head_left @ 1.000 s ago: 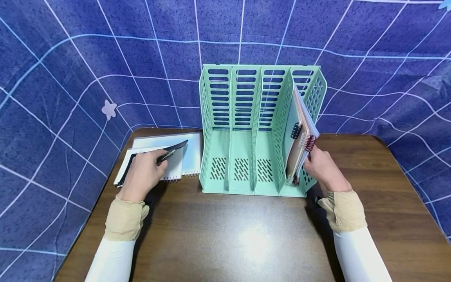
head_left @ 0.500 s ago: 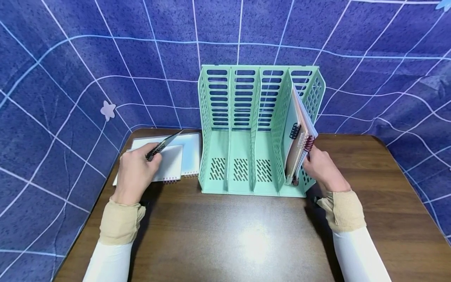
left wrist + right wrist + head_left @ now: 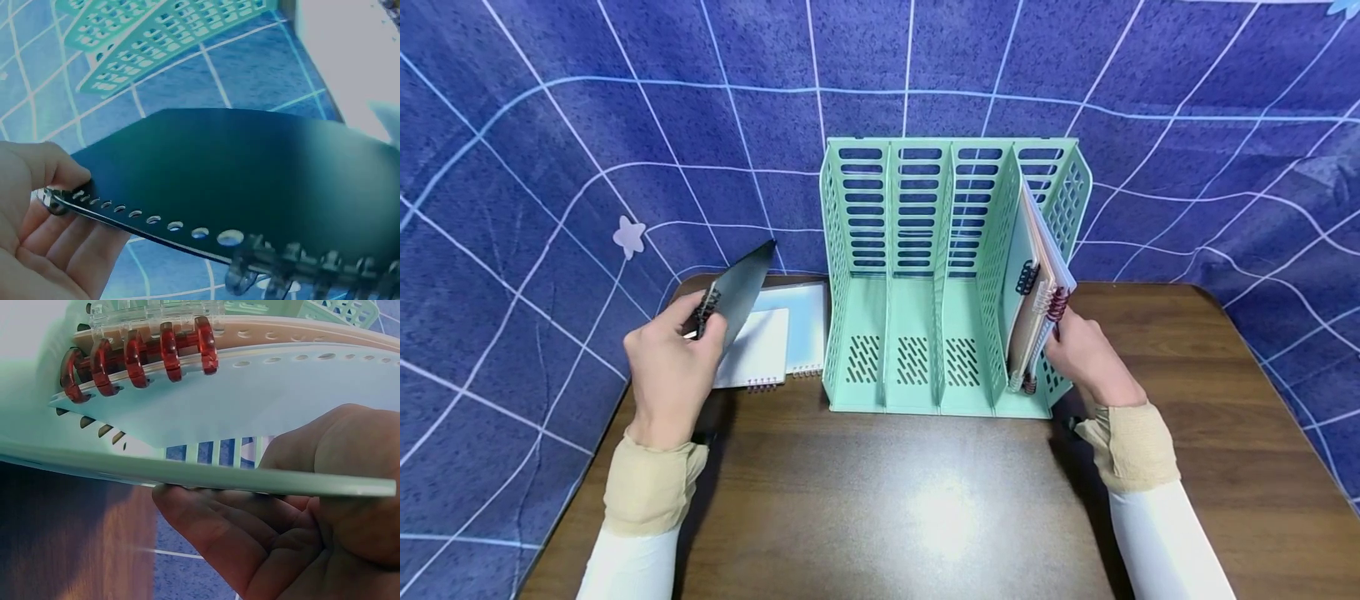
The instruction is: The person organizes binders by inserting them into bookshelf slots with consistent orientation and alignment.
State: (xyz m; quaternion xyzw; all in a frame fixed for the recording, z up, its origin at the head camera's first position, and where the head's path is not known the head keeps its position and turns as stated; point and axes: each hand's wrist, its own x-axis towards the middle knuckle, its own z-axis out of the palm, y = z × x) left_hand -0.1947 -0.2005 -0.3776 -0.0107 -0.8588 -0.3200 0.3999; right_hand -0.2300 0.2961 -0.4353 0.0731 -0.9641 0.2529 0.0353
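My left hand [image 3: 672,371] pinches a dark-covered ring notebook [image 3: 743,287] at its bound edge and holds it raised and tilted above the table's left side. In the left wrist view, the thumb lies on the black cover [image 3: 250,169] beside a row of punched holes and the other fingers are beneath. A mint-green file organizer [image 3: 913,304] with upright dividers stands in the middle. My right hand [image 3: 1093,358] grips its right side wall [image 3: 250,479], thumb inside and fingers outside. Several ring notebooks [image 3: 1036,283] lean in the rightmost compartment, one with red rings [image 3: 136,362].
Left of the organizer, a small white spiral notebook [image 3: 762,346] lies over a larger pale-blue one [image 3: 808,321] on the brown wooden table [image 3: 820,492]. A blue cloth with white grid lines [image 3: 715,125] hangs behind and at both sides.
My left hand has lifted the dark notebook off the lying notebooks and drawn slightly left, tilting the cover upward. The right hand stays at the organizer's side wall.
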